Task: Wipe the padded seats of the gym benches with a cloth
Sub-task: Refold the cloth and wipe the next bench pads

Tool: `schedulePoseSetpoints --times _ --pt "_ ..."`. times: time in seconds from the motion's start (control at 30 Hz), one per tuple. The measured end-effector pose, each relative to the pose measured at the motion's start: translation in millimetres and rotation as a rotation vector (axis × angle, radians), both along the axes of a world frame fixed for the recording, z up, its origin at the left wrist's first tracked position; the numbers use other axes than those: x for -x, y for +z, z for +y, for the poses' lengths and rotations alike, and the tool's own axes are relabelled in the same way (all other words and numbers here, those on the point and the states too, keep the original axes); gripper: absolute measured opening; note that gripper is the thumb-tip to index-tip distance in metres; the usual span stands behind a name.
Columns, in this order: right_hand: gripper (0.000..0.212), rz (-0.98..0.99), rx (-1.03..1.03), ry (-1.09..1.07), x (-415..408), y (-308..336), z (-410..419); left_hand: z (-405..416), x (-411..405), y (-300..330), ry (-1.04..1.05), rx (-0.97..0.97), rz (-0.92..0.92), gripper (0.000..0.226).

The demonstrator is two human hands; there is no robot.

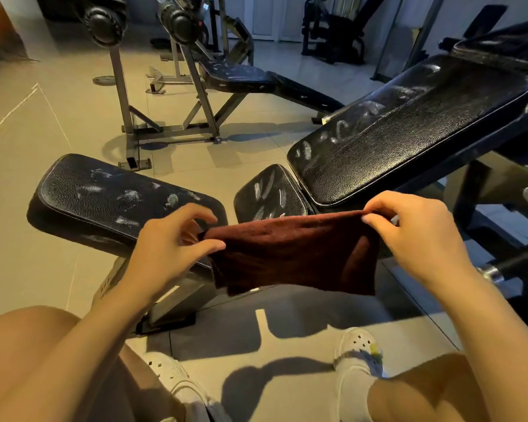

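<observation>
A dark red cloth [293,254] hangs stretched between my hands in front of me. My left hand [171,242] pinches its left top corner and my right hand [415,233] pinches its right top corner. Behind the cloth stands a small black padded seat [269,190] with white smears. To its right rises a long inclined back pad [409,132], also smeared white. On the left, a flat black padded bench [104,196] carries several white marks. The cloth hides the small seat's near edge.
A further black incline bench [256,77] on a steel frame [168,129] stands behind, with weight plates [104,24] on a rack. Another machine [333,28] is at the back. My feet in white shoes [357,351] are on the tiled floor.
</observation>
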State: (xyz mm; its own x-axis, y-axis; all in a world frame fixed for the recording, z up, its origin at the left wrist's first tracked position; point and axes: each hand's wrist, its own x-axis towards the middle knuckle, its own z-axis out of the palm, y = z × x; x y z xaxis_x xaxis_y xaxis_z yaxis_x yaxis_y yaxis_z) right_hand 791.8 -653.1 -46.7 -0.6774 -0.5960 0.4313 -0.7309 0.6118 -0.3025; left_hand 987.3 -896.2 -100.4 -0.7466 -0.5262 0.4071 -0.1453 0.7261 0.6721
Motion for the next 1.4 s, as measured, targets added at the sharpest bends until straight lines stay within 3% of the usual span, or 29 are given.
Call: schedulePoseSetpoints --times 0.13,0.2,0.37,0.53,0.63,0.73,0.8,0.9,1.0,1.2,1.33,1.4 --pt "0.006 -0.016 0.107 -0.127 -8 -1 -6 21 -8 -24 0.01 -0.132 -0.052 0.01" --pt "0.008 -0.028 0.071 -0.173 -14 1 -18 39 -12 -31 0.017 -0.146 -0.1 0.014" --pt "0.011 -0.024 -0.021 -0.25 -12 5 -41 71 -13 -30 0.031 0.134 -0.436 0.03" --pt "0.01 -0.067 0.238 -0.193 -15 -20 -50 75 -10 -40 0.08 0.127 -0.424 0.027" --pt "0.016 0.043 0.364 -0.041 -18 -34 -86 64 -6 -45 0.106 0.251 -0.409 0.019" --pt "0.033 -0.074 0.251 0.024 -8 -60 -139 41 5 -54 0.104 0.379 -0.408 0.031" --pt "0.053 -0.159 0.047 -0.012 -6 -91 -162 35 18 -58 0.098 0.416 -0.372 0.031" --pt "0.059 0.13 -0.21 -0.068 -11 -135 -167 29 33 -66 0.028 0.504 -0.313 0.029" --pt "0.055 0.241 -0.233 -0.181 -14 -150 -163 7 29 -75 -0.053 0.578 -0.265 0.026" --pt "0.063 0.217 -0.303 -0.341 -32 -153 -164 -44 18 -76 -0.22 0.726 -0.228 0.022" --pt "0.063 0.199 -0.316 -0.348 -31 -150 -169 -64 20 -74 -0.358 0.768 -0.182 0.02" --pt "0.069 0.191 -0.311 -0.315 -19 -144 -179 -65 22 -78 -0.395 0.79 -0.121 0.007"
